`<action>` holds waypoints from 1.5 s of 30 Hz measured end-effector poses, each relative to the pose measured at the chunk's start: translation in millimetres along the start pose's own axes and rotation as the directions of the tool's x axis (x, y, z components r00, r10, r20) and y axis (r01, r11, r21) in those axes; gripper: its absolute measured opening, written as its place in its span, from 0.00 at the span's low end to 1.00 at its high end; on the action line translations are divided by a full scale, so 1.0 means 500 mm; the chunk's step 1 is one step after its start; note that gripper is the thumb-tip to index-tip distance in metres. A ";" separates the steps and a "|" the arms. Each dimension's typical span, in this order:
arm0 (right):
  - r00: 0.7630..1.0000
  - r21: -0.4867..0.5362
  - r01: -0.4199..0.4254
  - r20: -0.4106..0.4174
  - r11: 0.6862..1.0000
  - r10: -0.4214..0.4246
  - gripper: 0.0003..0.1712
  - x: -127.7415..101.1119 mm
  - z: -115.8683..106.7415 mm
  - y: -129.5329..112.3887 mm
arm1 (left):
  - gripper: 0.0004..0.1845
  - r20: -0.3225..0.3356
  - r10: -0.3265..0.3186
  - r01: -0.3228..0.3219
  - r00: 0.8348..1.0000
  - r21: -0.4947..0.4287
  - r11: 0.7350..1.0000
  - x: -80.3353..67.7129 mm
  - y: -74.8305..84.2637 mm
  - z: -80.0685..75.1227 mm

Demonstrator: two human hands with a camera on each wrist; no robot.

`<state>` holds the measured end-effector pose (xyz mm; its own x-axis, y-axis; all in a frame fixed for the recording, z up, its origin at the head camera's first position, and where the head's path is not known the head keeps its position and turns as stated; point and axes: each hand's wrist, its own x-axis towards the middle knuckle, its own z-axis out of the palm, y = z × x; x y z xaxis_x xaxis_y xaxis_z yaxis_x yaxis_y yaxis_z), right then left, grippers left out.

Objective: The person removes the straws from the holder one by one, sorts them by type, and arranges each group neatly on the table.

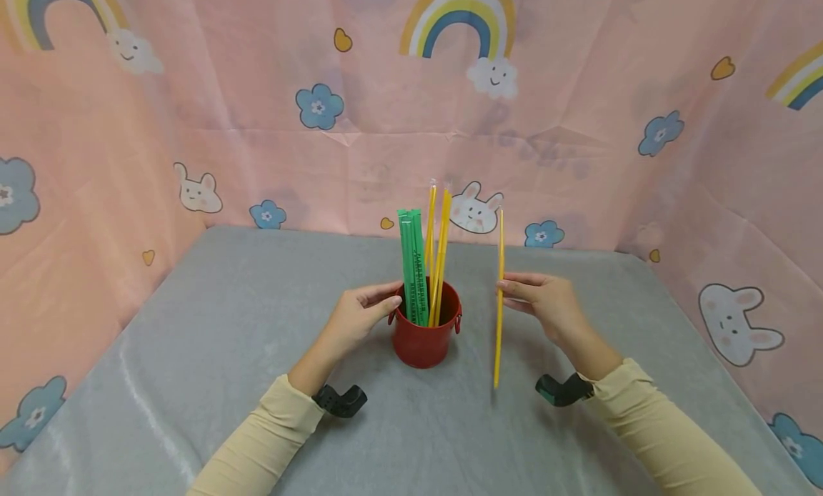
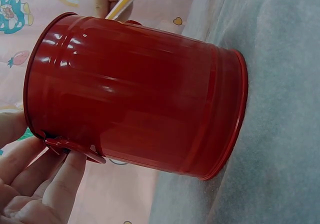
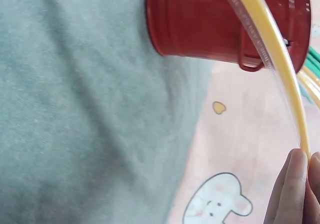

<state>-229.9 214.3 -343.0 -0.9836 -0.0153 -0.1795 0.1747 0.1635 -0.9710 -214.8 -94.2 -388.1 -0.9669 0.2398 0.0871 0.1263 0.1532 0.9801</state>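
Note:
A red metal bucket (image 1: 421, 342) stands upright on the cloth, with small side handles. My left hand (image 1: 363, 314) grips its rim on the left, fingers beside the handle (image 2: 75, 148) in the left wrist view. Inside lean several long, thin green packets (image 1: 414, 267) with dark print and some yellow straws (image 1: 441, 260) in clear wrappers. To the right of the bucket, my right hand (image 1: 546, 299) pinches one wrapped yellow straw (image 1: 499, 331) between thumb and fingers, holding it nearly upright. In the right wrist view this straw (image 3: 272, 36) crosses in front of the bucket.
Grey plush cloth (image 1: 244, 353) covers the table. A pink curtain (image 1: 379, 160) printed with rainbows, rabbits and flowers hangs behind it and on both sides. A black wrist camera mount sits on each wrist, the left mount (image 1: 341, 401) just in front of the bucket.

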 end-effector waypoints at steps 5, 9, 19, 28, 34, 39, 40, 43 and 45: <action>0.999 0.012 -0.031 0.041 0.999 0.031 0.33 0.005 0.004 0.012 | 0.22 -0.003 0.002 -0.002 1.000 0.001 1.000 0.000 0.000 0.001; 0.997 -0.019 -0.050 0.055 0.999 0.051 0.32 0.010 0.005 0.019 | 0.22 -0.002 -0.001 0.001 1.000 -0.001 1.000 0.000 -0.001 0.000; 0.994 -0.038 -0.075 0.083 0.996 0.078 0.31 0.023 0.009 0.034 | 0.22 -0.002 -0.014 0.014 1.000 -0.002 1.000 0.002 -0.005 -0.001; 0.988 -0.102 -0.116 0.090 0.988 0.125 0.27 0.037 0.017 0.058 | 0.22 0.003 0.001 -0.001 1.000 0.007 1.000 0.003 -0.004 -0.001; 0.982 -0.124 -0.151 0.099 0.981 0.163 0.25 0.046 0.020 0.072 | 0.22 0.005 -0.002 0.002 1.000 0.005 1.000 0.004 -0.003 0.000; 0.976 -0.122 -0.169 0.118 0.978 0.183 0.25 0.049 0.023 0.077 | 0.22 0.007 0.001 -0.001 1.000 0.003 1.000 0.002 -0.003 -0.001; 0.975 -0.118 -0.178 0.116 0.977 0.191 0.24 0.050 0.024 0.078 | 0.22 0.007 0.000 0.000 1.000 0.003 1.000 0.002 -0.003 -0.001; 0.969 -0.114 -0.196 0.126 0.974 0.210 0.24 0.052 0.026 0.081 | 0.22 0.006 -0.001 0.001 1.000 0.001 1.000 0.001 -0.004 -0.002; 0.966 -0.102 -0.218 0.120 0.971 0.230 0.24 0.053 0.027 0.085 | 0.22 0.005 -0.001 0.001 1.000 0.000 1.000 0.000 -0.004 -0.001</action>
<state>-248.0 207.6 -391.2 -0.9044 -0.0958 -0.4157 0.3799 0.2626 -0.8870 -215.2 -95.2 -389.8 -0.9658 0.2446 0.0857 0.1257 0.1528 0.9802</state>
